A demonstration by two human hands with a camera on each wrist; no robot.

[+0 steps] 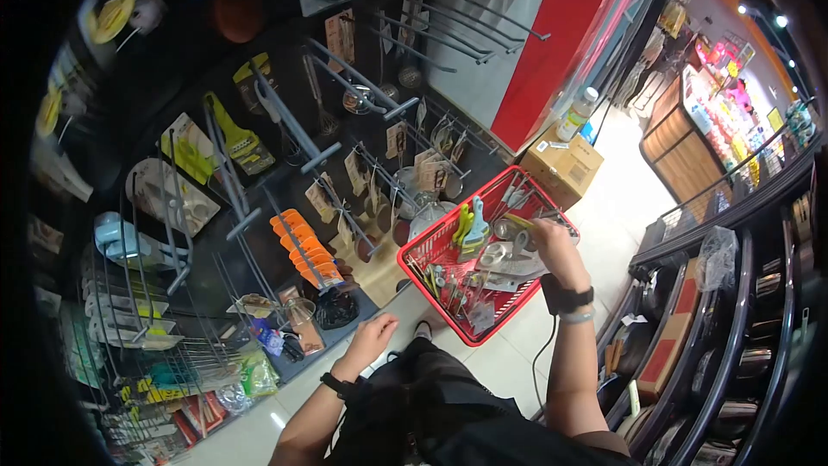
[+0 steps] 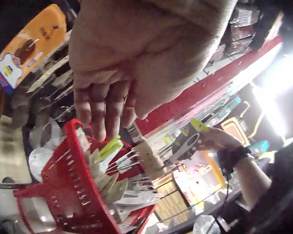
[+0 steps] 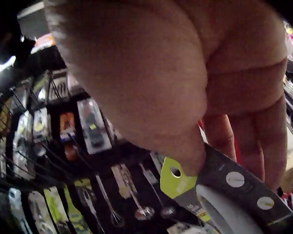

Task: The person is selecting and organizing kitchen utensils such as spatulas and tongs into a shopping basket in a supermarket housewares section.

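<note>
My right hand (image 1: 559, 252) is over the right side of a red shopping basket (image 1: 437, 321). Between its thumb and fingers it pinches the dark-and-green card of a packaged kitchen tool (image 3: 228, 210) with a grey loop handle. My left hand (image 1: 371, 343) hangs left of the basket, holding nothing, its fingers loosely bent. Packaged utensils fill the basket, among them a green-handled tool (image 1: 463, 223) and a light-blue-handled one (image 1: 478, 214).
Wall hooks on the left carry orange scoop-like pieces (image 1: 302, 246), a green grater (image 1: 237, 140) and whisks. A cardboard box (image 1: 565, 164) with a bottle (image 1: 580, 112) on it stands behind the basket. Pan shelves (image 1: 729, 336) run along the right.
</note>
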